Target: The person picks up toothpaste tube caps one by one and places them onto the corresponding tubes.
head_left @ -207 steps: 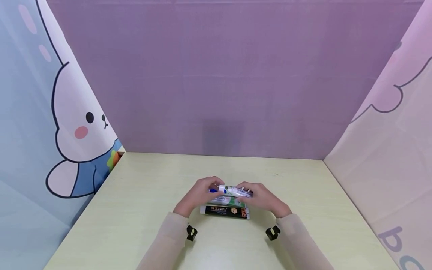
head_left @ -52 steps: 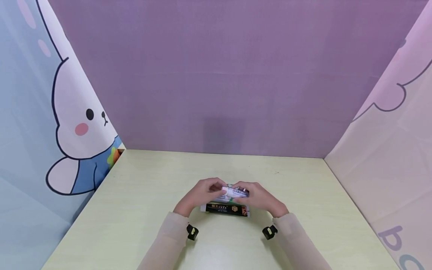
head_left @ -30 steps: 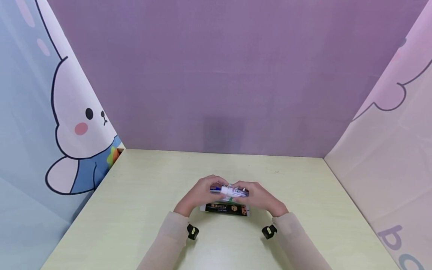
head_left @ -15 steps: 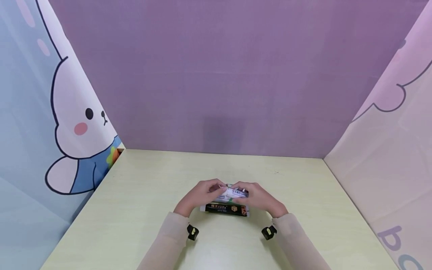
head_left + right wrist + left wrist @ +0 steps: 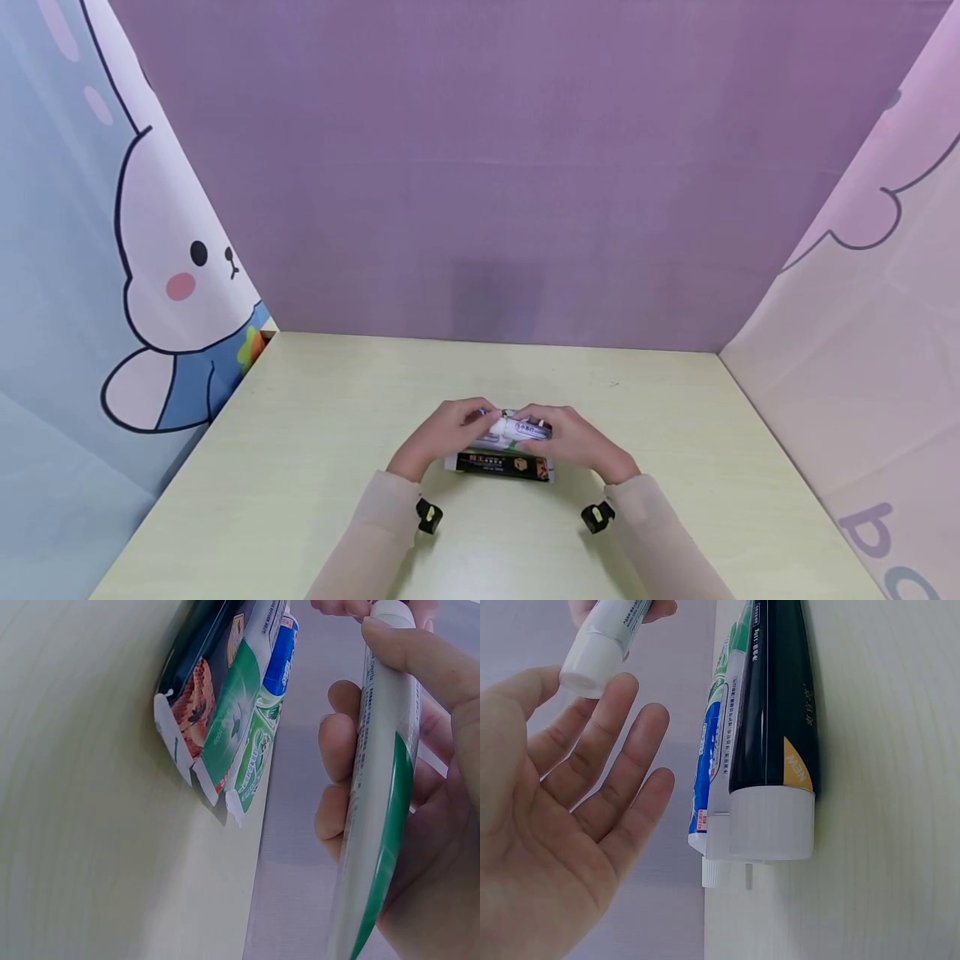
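Note:
My right hand (image 5: 581,437) grips a white and green toothpaste tube (image 5: 382,780) along its body, fingers wrapped round it in the right wrist view. The tube lies roughly level, its cap end toward my left hand (image 5: 446,429). There my thumb and a fingertip pinch the white cap (image 5: 592,664), while the other fingers spread loosely below. The cap sits at the tube's neck. Beneath and nearer me lie a black toothpaste tube (image 5: 498,464) with a white cap, a green and white tube (image 5: 234,712), and a blue and green tube (image 5: 259,746), side by side.
The three tubes rest on a pale wooden table (image 5: 337,517). A purple cloth wall (image 5: 480,167) stands at its far edge, with printed curtains on both sides. Black wrist cameras (image 5: 597,517) hang at each sleeve.
Compared with the earliest frame, the held tube is slightly lower and farther left. My left hand rocks at the cap, its fingers rising a second ago and dropping again; the right hand stays nearly still.

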A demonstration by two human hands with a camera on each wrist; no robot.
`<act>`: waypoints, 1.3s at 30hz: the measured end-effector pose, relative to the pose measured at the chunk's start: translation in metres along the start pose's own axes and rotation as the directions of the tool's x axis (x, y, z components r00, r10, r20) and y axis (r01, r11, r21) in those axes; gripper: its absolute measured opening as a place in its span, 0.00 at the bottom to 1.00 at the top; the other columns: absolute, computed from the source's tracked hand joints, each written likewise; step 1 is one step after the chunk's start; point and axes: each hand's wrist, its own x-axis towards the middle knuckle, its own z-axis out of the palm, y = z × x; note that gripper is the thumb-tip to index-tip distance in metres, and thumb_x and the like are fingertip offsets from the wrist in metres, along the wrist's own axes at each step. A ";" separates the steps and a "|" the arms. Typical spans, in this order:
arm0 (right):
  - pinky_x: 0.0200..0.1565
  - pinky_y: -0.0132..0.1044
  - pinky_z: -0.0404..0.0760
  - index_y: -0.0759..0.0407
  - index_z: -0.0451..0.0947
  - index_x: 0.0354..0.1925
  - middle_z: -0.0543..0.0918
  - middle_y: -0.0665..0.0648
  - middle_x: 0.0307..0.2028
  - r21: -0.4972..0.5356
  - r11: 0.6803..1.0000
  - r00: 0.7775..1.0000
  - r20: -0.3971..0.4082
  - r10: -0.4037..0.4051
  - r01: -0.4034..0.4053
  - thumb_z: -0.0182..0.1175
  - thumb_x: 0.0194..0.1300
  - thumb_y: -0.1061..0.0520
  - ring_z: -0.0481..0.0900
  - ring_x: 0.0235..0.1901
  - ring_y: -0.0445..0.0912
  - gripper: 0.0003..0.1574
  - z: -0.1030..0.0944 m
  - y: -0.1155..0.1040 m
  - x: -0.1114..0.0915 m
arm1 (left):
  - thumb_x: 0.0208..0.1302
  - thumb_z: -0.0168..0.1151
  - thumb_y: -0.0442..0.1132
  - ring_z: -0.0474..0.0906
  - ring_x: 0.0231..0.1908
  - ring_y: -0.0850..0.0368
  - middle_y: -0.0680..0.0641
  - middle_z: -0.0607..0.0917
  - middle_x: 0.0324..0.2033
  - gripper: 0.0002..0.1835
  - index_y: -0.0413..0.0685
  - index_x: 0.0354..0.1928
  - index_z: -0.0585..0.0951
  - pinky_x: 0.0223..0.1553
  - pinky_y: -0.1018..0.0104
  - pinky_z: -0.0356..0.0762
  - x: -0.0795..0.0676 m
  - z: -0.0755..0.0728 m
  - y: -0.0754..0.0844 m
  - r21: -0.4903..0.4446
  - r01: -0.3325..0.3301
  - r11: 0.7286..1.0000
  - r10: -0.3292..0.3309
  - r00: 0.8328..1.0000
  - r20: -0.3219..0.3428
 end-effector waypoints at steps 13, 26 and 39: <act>0.38 0.36 0.82 0.48 0.79 0.58 0.83 0.46 0.43 0.006 1.000 1.000 -0.001 -0.004 0.004 0.68 0.67 0.50 0.81 0.36 0.41 0.22 -0.001 0.001 0.000 | 0.75 0.57 0.53 0.79 0.38 0.61 0.54 0.85 0.39 0.12 0.60 0.52 0.82 0.40 0.63 0.79 0.000 0.000 -0.004 -0.048 -0.009 0.999 0.010 1.000 0.023; 0.38 0.37 0.82 0.47 0.80 0.56 0.83 0.46 0.42 0.001 1.000 1.000 -0.016 -0.008 0.008 0.69 0.66 0.51 0.80 0.36 0.42 0.21 -0.001 0.001 0.000 | 0.71 0.63 0.42 0.81 0.46 0.60 0.55 0.84 0.44 0.10 0.54 0.52 0.83 0.49 0.65 0.79 -0.002 -0.002 0.000 -0.102 -0.060 0.993 0.062 0.998 0.012; 0.38 0.37 0.81 0.48 0.80 0.57 0.83 0.46 0.43 0.012 1.000 1.000 -0.015 0.001 -0.001 0.69 0.66 0.50 0.80 0.36 0.42 0.21 -0.001 -0.002 0.000 | 0.64 0.71 0.37 0.81 0.46 0.60 0.56 0.83 0.46 0.12 0.56 0.49 0.84 0.50 0.64 0.80 -0.001 -0.002 -0.004 -0.085 -0.099 0.991 0.098 0.995 -0.023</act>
